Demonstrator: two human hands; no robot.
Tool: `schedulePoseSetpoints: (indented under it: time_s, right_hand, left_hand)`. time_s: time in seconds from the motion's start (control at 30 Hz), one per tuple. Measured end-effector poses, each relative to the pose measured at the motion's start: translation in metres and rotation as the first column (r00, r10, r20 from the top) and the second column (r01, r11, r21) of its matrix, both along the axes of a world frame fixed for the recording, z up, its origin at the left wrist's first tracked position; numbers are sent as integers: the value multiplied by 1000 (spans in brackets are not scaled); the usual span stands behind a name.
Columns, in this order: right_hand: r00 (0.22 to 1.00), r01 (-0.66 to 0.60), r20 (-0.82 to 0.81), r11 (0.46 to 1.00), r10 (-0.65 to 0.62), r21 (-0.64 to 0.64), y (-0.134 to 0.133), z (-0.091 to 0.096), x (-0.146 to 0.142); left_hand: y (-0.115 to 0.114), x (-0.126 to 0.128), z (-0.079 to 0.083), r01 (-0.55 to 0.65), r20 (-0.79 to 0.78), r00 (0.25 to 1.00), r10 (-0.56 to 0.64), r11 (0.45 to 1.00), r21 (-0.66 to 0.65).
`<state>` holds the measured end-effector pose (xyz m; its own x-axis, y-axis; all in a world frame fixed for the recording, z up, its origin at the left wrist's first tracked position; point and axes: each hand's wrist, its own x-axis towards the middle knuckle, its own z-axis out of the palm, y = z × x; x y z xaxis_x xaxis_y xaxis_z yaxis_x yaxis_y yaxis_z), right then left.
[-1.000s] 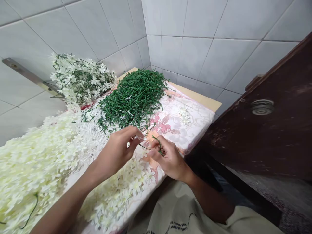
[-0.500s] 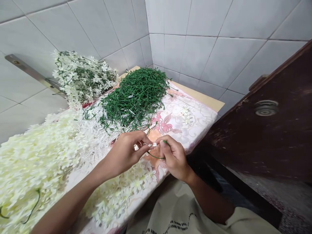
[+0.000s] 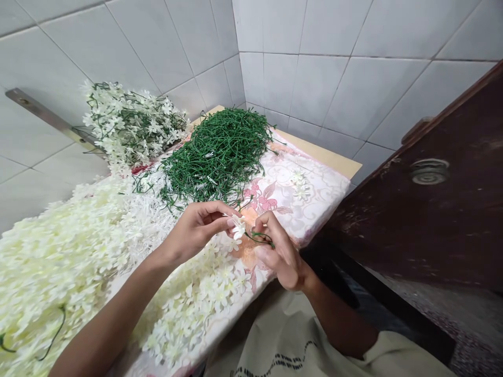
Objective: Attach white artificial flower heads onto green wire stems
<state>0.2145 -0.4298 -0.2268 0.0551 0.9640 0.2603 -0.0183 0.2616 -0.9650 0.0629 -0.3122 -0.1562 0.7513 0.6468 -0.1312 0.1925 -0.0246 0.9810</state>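
My left hand pinches a small white artificial flower at its fingertips. My right hand is closed round a thin green wire stem, whose tip meets the flower. Both hands hover over the near edge of a table covered by a pink floral cloth. Just beyond the hands lies a heap of green stems. A spread of loose cream-white flowers covers the table's left side and runs under my left forearm.
A bunch of stems with white flowers on them leans against the tiled wall at the back left, above a metal bracket. A dark wooden door stands close on the right. Tiled walls enclose the corner.
A white flower now shows at my left fingertips, pressed to the stem's tip. My right hand has turned slightly and lowered; the hands stay close together.
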Motion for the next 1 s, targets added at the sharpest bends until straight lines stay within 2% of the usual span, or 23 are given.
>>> schedulePoseSetpoints:
  time_s: [0.2, 0.33, 0.47, 0.6, 0.73, 1.0]
  right_hand:
    - [981, 106, 158, 994, -111, 37, 4, -8, -7]
    - [976, 101, 196, 995, -96, -19, 3, -6, -9]
    - [981, 82, 178, 997, -80, -8, 2, -3, -8]
    - [990, 121, 75, 992, -123, 29, 2, -5, -9]
    - [990, 144, -9, 990, -144, 8, 2, -10, -12]
    - [987, 161, 16, 987, -161, 12, 3, -10, -12]
  left_hand:
    - [-5, 0, 1, -96, 65, 993, 96, 995, 1]
    - [-12, 1, 3, -96, 94, 992, 89, 993, 70]
    - [-18, 4, 0, -63, 94, 994, 52, 990, 123]
    - [-22, 5, -7, -68, 94, 994, 53, 984, 162]
    - [-24, 6, -13, -82, 112, 992, 63, 981, 174]
    - [-30, 11, -14, -103, 148, 985, 83, 985, 137]
